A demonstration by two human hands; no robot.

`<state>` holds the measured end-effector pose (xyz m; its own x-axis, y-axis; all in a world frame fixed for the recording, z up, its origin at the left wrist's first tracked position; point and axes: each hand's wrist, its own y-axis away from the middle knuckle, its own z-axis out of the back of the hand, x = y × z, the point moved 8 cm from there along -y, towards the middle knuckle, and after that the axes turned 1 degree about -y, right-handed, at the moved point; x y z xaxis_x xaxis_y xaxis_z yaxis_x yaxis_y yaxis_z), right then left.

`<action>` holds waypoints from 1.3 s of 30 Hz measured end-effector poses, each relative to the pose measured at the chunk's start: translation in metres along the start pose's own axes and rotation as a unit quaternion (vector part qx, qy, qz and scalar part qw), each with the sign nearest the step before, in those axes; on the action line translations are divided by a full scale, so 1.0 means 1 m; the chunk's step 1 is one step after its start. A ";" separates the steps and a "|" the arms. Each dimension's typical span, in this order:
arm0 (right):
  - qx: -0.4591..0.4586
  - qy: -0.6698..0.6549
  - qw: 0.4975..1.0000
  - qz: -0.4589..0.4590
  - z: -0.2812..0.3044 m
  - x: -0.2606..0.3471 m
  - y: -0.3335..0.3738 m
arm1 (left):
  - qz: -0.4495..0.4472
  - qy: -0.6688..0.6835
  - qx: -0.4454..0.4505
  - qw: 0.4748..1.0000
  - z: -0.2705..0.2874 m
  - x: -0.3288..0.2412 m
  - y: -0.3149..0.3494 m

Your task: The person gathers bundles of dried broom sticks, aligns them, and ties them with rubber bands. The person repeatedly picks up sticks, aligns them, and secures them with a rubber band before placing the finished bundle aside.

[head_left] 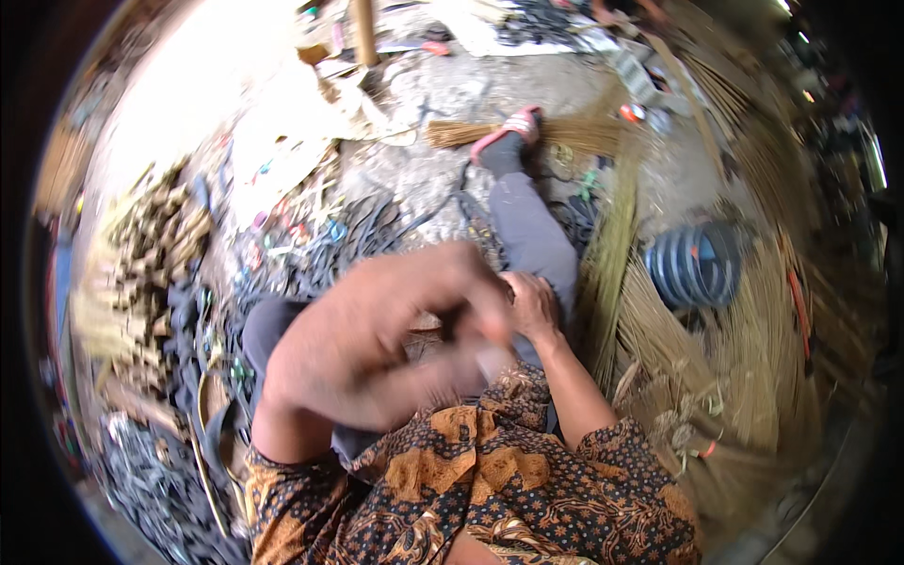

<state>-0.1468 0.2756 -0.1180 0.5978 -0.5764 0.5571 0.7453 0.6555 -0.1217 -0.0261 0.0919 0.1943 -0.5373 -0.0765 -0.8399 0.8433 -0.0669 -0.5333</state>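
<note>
My left hand (443, 320) is raised close in front of my chest and smeared by motion. Its fingers and thumb curve toward the right, and whether anything is between them cannot be made out. Just beyond it, my right hand (535, 306) lies on my grey-trousered leg (532, 226), its fingertips partly hidden by the left hand. No held thing shows in the right hand. That leg stretches forward, and its foot in a pink sandal (508, 132) rests against a bundle of thin brown sticks (584, 135) on the ground.
Long thin stick bundles (669, 330) lie on my right around a blue ribbed plastic container (692, 266). A stack of cut wooden pieces (155, 273) stands on the left. Dark rubber-like strips (160, 480) and scraps cover the ground around me. A wooden post (363, 33) rises ahead.
</note>
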 end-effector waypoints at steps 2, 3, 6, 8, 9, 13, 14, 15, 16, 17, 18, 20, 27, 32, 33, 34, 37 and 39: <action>-0.016 -0.005 1.000 -0.003 0.005 -0.002 0.006 | 0.123 -0.019 0.002 0.992 0.016 0.042 0.001; -0.031 -0.002 0.999 -0.005 0.010 -0.004 0.010 | 0.215 -0.038 -0.002 0.976 0.028 0.068 0.005; 0.038 0.030 0.998 -0.033 0.012 -0.013 0.034 | 0.309 -0.030 -0.053 0.949 0.078 0.154 0.002; 0.075 0.058 0.995 -0.016 0.017 -0.011 0.052 | 0.310 -0.113 -0.083 0.940 0.120 0.213 0.002; 0.105 0.080 0.991 -0.023 0.018 -0.013 0.063 | 0.277 -0.150 -0.066 0.947 0.138 0.238 0.001; 0.075 0.032 0.995 -0.059 0.050 -0.025 0.110 | 0.446 -0.193 -0.098 0.868 0.195 0.360 0.040; 0.039 0.028 0.993 -0.107 0.064 -0.035 0.123 | 0.424 -0.212 -0.062 0.878 0.199 0.377 0.034; 0.004 0.029 0.988 -0.151 0.078 -0.045 0.138 | 0.427 -0.153 -0.081 0.888 0.203 0.396 0.031; -0.084 -0.036 0.970 -0.224 0.098 -0.056 0.163 | 0.442 -0.091 -0.123 0.884 0.207 0.413 0.029; -0.158 -0.069 0.953 -0.251 0.120 -0.066 0.191 | 0.450 -0.059 -0.133 0.881 0.206 0.428 0.026; -0.217 -0.009 0.933 -0.287 0.141 -0.072 0.218 | 0.458 -0.067 -0.110 0.880 0.201 0.446 0.022; -0.320 0.053 0.866 -0.380 0.177 -0.084 0.289 | 0.476 -0.118 -0.050 0.870 0.189 0.472 0.018; -0.652 0.102 0.535 -0.527 0.201 -0.064 0.579 | 0.569 -0.168 0.099 0.799 0.163 0.508 0.033; -0.686 0.145 0.229 -0.675 0.153 0.010 0.765 | 0.641 -0.177 0.100 0.740 0.168 0.485 0.047; -0.666 0.160 0.169 -0.709 0.139 0.030 0.796 | 0.647 -0.214 0.101 0.725 0.174 0.478 0.049; -0.596 0.137 0.099 -0.785 0.122 0.040 0.830 | 0.651 -0.181 0.087 0.732 0.172 0.471 0.051; -0.385 0.196 -0.046 -0.901 0.081 0.078 0.911 | 0.665 -0.211 0.076 0.712 0.176 0.454 0.054; -0.439 0.193 -0.095 -0.872 0.049 0.105 0.955 | 0.671 -0.217 0.080 0.704 0.175 0.443 0.057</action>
<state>0.6137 0.8651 -0.1353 -0.5972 0.7325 0.3267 -0.8012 -0.5260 -0.2852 -0.2188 -0.1196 -0.1910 0.7589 -0.4721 -0.4485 0.6020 0.2459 0.7597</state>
